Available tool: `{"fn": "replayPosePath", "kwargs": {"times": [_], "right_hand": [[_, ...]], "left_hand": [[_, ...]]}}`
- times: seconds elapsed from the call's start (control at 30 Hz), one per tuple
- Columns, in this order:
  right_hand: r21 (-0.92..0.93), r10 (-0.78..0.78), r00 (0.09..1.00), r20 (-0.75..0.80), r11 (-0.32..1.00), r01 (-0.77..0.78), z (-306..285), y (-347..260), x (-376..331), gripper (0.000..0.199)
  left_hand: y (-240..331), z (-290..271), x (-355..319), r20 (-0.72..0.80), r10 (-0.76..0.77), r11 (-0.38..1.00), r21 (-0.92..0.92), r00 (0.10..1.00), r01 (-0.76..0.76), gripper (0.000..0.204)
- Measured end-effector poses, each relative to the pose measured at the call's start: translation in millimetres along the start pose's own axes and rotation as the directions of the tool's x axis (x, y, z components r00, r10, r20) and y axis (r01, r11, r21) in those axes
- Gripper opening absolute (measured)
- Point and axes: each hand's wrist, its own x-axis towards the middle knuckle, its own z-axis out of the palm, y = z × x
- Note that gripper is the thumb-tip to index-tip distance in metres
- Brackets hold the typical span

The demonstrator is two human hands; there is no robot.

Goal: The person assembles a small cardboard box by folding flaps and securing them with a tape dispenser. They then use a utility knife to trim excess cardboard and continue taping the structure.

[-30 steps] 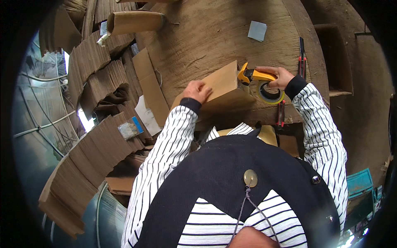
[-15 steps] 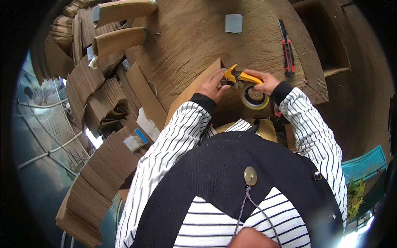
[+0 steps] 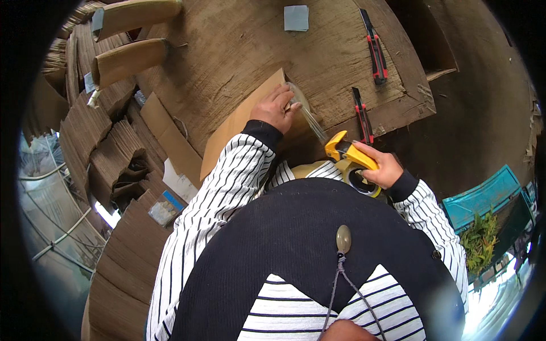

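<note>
A brown cardboard box (image 3: 242, 120) lies slanted at the table's near edge. My left hand (image 3: 274, 109) grips its upper end, fingers bent over the edge where clear packing tape (image 3: 310, 119) is stuck. From there the strip runs taut to a yellow tape dispenser (image 3: 342, 149). My right hand (image 3: 385, 168) is closed round the dispenser's handle, to the right of the box and near my body. The tape roll hangs below the handle, partly hidden by my fingers.
Two red-and-black utility knives, one farther (image 3: 376, 54) and one nearer (image 3: 363, 116), lie at the right of the wooden table (image 3: 233, 42). A grey-white square (image 3: 296, 18) sits at the back. Stacked flattened cardboard (image 3: 111, 156) crowds the left; a teal crate (image 3: 483, 196) stands at right.
My right hand has drawn the dispenser away from the box, rightward and toward my body, pulling out a strip of tape. My left hand stays on the box. The whole view has shifted somewhat.
</note>
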Motion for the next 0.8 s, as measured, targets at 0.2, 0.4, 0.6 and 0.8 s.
{"fn": "replayPosePath", "kwargs": {"times": [0.2,0.4,0.6,0.8], "right_hand": [[-0.187,0.188,0.929,0.319,0.973,-0.133,41.6,2.8,126.1,0.058],[-0.389,0.330,0.869,0.369,0.904,-0.178,90.7,54.7,173.1,0.045],[0.274,0.346,0.938,0.011,0.901,-0.336,67.7,69.4,63.8,0.063],[0.404,0.242,0.705,-0.666,0.912,0.069,89.0,64.0,49.8,0.071]], "left_hand": [[-2.3,1.8,3.1,0.040,-0.003,1.000,0.021,0.999,0.002,0.032],[1.1,-10.0,-7.8,-0.171,0.461,0.876,0.243,0.871,-0.416,0.035],[-56.4,40.4,-101.1,0.567,0.528,0.336,0.545,0.633,-0.768,0.041],[-64.0,-42.0,-76.8,0.060,0.534,0.449,-0.865,0.843,-0.223,0.025]]}}
